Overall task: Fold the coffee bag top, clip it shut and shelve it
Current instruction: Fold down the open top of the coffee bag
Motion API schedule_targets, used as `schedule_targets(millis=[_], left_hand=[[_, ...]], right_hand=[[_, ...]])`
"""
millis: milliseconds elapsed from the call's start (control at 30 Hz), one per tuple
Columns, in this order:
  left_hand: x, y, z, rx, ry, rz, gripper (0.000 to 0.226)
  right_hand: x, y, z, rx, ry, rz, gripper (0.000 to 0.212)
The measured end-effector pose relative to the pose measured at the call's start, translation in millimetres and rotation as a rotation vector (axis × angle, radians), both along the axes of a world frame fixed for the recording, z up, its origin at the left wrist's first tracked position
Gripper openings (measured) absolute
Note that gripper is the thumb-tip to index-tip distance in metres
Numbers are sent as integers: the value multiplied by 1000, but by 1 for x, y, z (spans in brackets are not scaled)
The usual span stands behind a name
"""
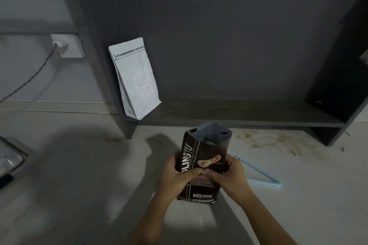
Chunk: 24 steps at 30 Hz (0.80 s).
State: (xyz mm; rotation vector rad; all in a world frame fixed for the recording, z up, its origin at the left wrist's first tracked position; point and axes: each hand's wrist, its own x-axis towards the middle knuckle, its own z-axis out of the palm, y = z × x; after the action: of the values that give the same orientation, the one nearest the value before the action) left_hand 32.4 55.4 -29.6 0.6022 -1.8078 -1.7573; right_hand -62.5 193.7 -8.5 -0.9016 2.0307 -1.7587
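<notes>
Gripping the dark coffee bag (203, 165) upright on the bench (79, 175) with left hand (177, 175) and right hand (232, 175) clenched around its middle, long axis vertical, unfolded top above both, shelf (239, 119) just beyond

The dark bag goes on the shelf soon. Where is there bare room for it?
The shelf is bare from the white bag at its left end across to the dark panel at the right. Only the left end is taken.
</notes>
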Motion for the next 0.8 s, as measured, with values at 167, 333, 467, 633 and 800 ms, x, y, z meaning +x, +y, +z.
schedule_targets(millis=[167, 333, 467, 633, 800], left_hand=[[-3, 3, 6, -26, -10, 7, 37], [-3, 7, 14, -88, 32, 43, 28], [-3, 5, 20, -250, 20, 15, 34], [-1, 0, 17, -246, 6, 55, 28], [2, -9, 27, -330, 78, 25, 13]], right_hand=[[1, 2, 3, -44, -27, -22, 31], [-1, 3, 17, -82, -21, -42, 32], [-2, 2, 17, -69, 4, -79, 35], [2, -6, 22, -57, -10, -80, 25], [-1, -3, 30, -100, 1, -28, 35]])
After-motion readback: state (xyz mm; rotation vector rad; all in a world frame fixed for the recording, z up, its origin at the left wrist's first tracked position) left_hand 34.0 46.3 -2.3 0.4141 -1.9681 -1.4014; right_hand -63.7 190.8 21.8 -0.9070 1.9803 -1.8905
